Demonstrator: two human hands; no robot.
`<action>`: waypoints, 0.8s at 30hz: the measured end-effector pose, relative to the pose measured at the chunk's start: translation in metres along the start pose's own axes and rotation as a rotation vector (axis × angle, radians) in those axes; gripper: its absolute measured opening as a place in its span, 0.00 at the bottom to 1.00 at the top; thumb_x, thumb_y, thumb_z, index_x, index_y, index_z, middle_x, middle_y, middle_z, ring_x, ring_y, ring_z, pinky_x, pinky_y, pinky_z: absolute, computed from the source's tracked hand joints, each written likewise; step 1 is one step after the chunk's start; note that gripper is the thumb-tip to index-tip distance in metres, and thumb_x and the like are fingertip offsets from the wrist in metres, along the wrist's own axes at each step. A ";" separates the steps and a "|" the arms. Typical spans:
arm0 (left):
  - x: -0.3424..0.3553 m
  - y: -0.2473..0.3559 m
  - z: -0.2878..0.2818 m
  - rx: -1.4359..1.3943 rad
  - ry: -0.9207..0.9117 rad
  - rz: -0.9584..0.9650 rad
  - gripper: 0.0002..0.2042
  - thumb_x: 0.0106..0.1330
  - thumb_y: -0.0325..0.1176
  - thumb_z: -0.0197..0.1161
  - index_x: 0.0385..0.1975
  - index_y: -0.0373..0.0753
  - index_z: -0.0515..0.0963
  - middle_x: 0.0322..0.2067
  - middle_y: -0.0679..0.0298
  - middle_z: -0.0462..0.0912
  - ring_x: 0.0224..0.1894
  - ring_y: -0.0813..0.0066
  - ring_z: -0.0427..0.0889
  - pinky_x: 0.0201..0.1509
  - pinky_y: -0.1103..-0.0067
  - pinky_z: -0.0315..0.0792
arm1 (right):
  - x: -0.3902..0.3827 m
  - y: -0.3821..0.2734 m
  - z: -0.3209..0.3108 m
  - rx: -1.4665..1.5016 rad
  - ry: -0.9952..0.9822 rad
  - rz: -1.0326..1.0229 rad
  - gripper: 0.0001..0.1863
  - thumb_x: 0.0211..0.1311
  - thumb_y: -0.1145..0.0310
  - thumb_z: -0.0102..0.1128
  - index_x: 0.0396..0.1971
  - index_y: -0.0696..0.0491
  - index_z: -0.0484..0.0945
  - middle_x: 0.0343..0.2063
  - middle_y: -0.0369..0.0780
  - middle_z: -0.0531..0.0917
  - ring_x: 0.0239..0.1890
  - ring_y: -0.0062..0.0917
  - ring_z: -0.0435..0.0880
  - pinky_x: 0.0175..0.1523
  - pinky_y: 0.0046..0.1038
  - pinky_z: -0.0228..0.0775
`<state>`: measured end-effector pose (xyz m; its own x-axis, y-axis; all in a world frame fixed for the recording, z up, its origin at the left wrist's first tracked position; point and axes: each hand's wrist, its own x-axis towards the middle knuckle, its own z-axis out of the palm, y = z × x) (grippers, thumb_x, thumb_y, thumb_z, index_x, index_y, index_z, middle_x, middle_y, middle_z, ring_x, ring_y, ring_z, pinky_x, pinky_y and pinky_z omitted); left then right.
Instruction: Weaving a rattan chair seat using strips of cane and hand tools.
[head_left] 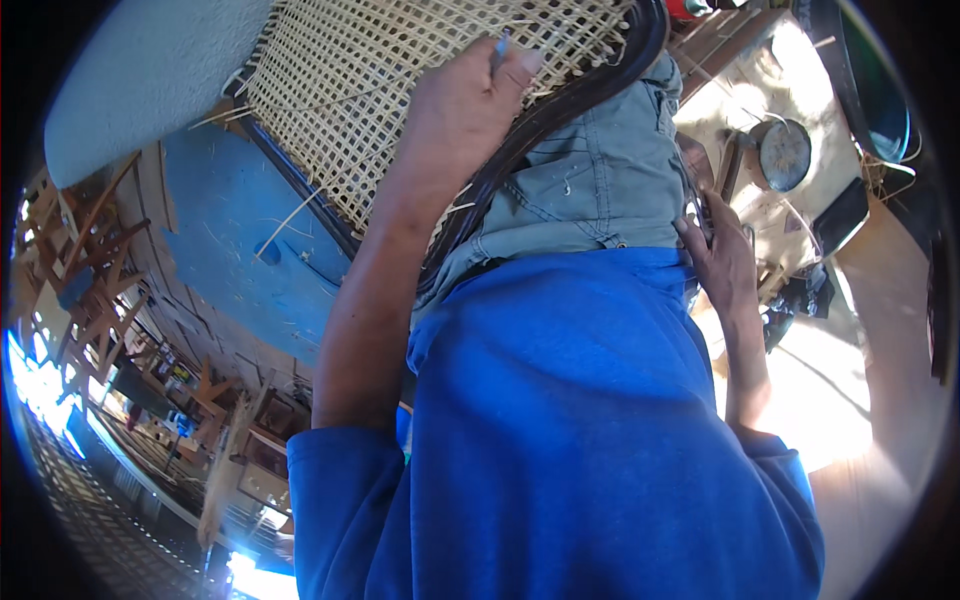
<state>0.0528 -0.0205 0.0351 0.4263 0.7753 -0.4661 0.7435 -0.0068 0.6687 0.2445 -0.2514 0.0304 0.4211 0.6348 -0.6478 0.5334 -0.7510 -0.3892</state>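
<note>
Across my lap lies a dark wooden frame (520, 145) filled with woven cane mesh (350, 65), a caned chair seat or back. My left hand (455, 120) is over the mesh near the frame's near edge. Its thumb and forefinger are pinched on a thin light-blue pointed piece (501, 47); most of it is hidden in the fingers. Loose cane ends (290, 220) stick out past the frame's left side. Low beside my right hip is my right hand (728, 255), thumb apart from the fingers. Its fingertips are partly in shadow, and I see nothing held in them.
A blue board or tabletop (235, 225) with cane scraps lies to the left, below a pale rounded surface (145, 80). Wooden chair frames (95, 260) are stacked at far left. On the right are a round metal tin (784, 155) and a dark green basin (880, 90).
</note>
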 end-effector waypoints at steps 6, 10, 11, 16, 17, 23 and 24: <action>-0.015 -0.032 -0.027 0.216 0.065 0.170 0.12 0.60 0.39 0.59 0.35 0.36 0.78 0.25 0.60 0.78 0.28 0.72 0.77 0.36 0.76 0.70 | -0.013 -0.031 -0.016 -0.003 0.128 -0.267 0.18 0.58 0.67 0.60 0.47 0.58 0.73 0.39 0.46 0.80 0.41 0.37 0.81 0.45 0.32 0.71; -0.028 -0.044 -0.026 0.369 0.102 0.174 0.12 0.60 0.39 0.57 0.34 0.36 0.77 0.31 0.54 0.79 0.36 0.55 0.78 0.40 0.66 0.71 | 0.008 -0.104 -0.018 -0.001 0.127 -0.580 0.10 0.59 0.72 0.57 0.40 0.57 0.77 0.35 0.43 0.81 0.35 0.34 0.82 0.40 0.30 0.72; -0.032 -0.046 -0.028 0.350 0.123 0.164 0.12 0.60 0.39 0.57 0.34 0.36 0.77 0.31 0.54 0.79 0.36 0.55 0.78 0.40 0.66 0.71 | 0.016 -0.121 -0.019 -0.072 0.118 -0.718 0.10 0.59 0.72 0.57 0.40 0.57 0.77 0.35 0.43 0.81 0.35 0.34 0.81 0.40 0.30 0.72; -0.035 -0.054 -0.026 0.356 0.108 0.127 0.11 0.59 0.35 0.55 0.35 0.35 0.76 0.32 0.49 0.78 0.36 0.50 0.80 0.42 0.61 0.73 | 0.054 -0.163 -0.022 -0.404 0.141 -0.846 0.09 0.59 0.71 0.56 0.40 0.55 0.77 0.34 0.44 0.80 0.36 0.37 0.81 0.41 0.32 0.72; -0.034 -0.057 -0.023 0.339 0.120 0.120 0.11 0.59 0.35 0.55 0.35 0.35 0.76 0.32 0.49 0.78 0.36 0.50 0.80 0.42 0.61 0.73 | 0.061 -0.167 -0.022 -0.571 0.153 -0.873 0.09 0.58 0.71 0.56 0.39 0.54 0.77 0.34 0.44 0.80 0.36 0.38 0.80 0.41 0.34 0.72; -0.033 -0.064 -0.013 0.256 0.225 0.204 0.09 0.56 0.32 0.55 0.32 0.34 0.77 0.31 0.47 0.79 0.36 0.51 0.81 0.42 0.61 0.74 | 0.095 -0.166 -0.025 -0.757 0.075 -1.035 0.07 0.57 0.70 0.57 0.35 0.53 0.77 0.30 0.43 0.79 0.35 0.39 0.79 0.40 0.36 0.71; -0.033 -0.066 -0.011 0.248 0.262 0.231 0.09 0.56 0.31 0.54 0.31 0.33 0.77 0.31 0.47 0.79 0.35 0.51 0.81 0.42 0.62 0.74 | 0.095 -0.167 -0.024 -0.761 0.066 -1.044 0.07 0.56 0.70 0.57 0.35 0.54 0.77 0.29 0.42 0.79 0.35 0.39 0.79 0.40 0.36 0.71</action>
<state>-0.0160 -0.0386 0.0129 0.4751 0.8693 -0.1361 0.7586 -0.3263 0.5640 0.2132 -0.0614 0.0491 -0.4213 0.8790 -0.2235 0.9018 0.3798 -0.2061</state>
